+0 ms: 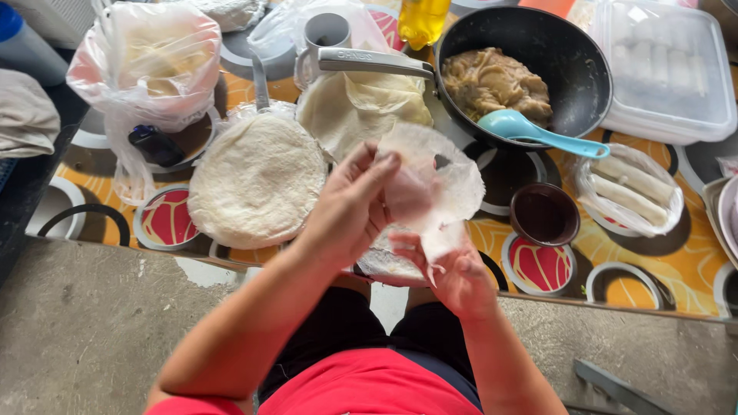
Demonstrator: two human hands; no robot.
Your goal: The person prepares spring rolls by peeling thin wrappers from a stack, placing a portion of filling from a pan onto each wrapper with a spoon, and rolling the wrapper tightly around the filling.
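Observation:
A thin, translucent white wrapper sheet (450, 180) hangs between both hands above the table's near edge. My left hand (350, 207) pinches its left side with thumb and fingers. My right hand (453, 273) holds its lower edge from beneath. Just to the left lies a round stack of white wrappers (257, 180) on a plate. More loose wrappers (346, 107) lie behind my hands. A black pan (573, 61) holds brown cooked filling (492, 81) and a light blue spoon (530, 131).
Rolled white wraps (630, 188) rest on a plastic-lined plate at right, beside a small dark bowl (544, 215). A lidded clear container (665, 65) sits at the far right, plastic bags (150, 61) at the far left, a grey mug (327, 34) and yellow bottle (423, 19) behind. The patterned tablecloth (661, 261) covers the table.

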